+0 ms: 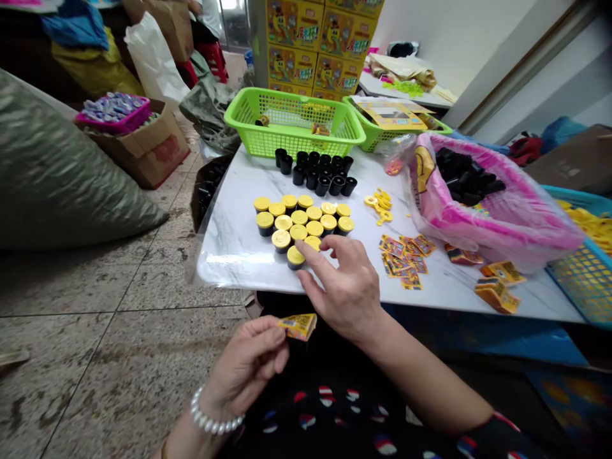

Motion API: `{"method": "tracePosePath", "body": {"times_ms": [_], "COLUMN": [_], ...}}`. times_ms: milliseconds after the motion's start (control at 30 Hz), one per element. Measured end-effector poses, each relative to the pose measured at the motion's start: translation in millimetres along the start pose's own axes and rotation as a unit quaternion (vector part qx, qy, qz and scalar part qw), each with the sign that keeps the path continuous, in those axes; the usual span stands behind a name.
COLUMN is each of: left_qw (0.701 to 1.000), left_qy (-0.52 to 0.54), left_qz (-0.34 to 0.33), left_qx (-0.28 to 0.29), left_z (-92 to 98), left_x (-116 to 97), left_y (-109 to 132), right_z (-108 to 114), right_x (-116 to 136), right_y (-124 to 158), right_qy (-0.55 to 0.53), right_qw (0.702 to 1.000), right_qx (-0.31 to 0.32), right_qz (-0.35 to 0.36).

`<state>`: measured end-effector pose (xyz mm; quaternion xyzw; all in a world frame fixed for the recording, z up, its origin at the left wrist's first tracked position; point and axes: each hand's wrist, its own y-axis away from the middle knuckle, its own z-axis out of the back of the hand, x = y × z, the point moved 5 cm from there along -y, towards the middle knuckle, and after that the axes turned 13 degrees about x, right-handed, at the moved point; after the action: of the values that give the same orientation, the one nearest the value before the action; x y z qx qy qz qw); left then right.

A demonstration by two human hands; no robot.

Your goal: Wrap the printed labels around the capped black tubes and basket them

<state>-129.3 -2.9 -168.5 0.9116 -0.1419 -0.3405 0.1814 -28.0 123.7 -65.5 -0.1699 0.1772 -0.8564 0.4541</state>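
My left hand (248, 363) pinches a small folded yellow printed box (299, 326) below the edge of the white marble table (229, 248). My right hand (342, 284) reaches over the table edge, its fingertips touching the nearest of several small black pots with yellow caps (301, 223) that stand packed together. Behind them stand several uncapped black pots (318, 171). Loose yellow caps (380, 204) and flat printed labels (404, 255) lie to the right of my right hand.
Two green baskets (291, 121) stand at the table's far edge. A pink-lined basket (478, 197) holds black pots, and a blue basket (583, 268) sits far right. Folded boxes (497, 287) lie near it. A grey sack (52, 172) and cartons occupy the floor on the left.
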Motion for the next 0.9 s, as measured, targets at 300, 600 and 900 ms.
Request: {"method": "tracePosePath", "body": {"times_ms": [300, 600, 900], "left_qw": [0.995, 0.996, 0.993], "left_qy": [0.088, 0.072, 0.108], "left_qz": [-0.041, -0.045, -0.015], "left_qx": [0.004, 0.006, 0.036], "left_z": [-1.3, -12.0, -24.3], "left_x": [-10, -10, -3], "left_y": [-3, -4, -16], "right_z": [-13, 13, -5], "right_x": [18, -18, -18], "right_y": [7, 22, 61], "right_qy": [0.060, -0.436, -0.684], "right_qw": [0.990, 0.895, 0.682], "right_qx": [-0.005, 0.048, 0.153], "right_qz": [0.126, -0.085, -0.212]}}
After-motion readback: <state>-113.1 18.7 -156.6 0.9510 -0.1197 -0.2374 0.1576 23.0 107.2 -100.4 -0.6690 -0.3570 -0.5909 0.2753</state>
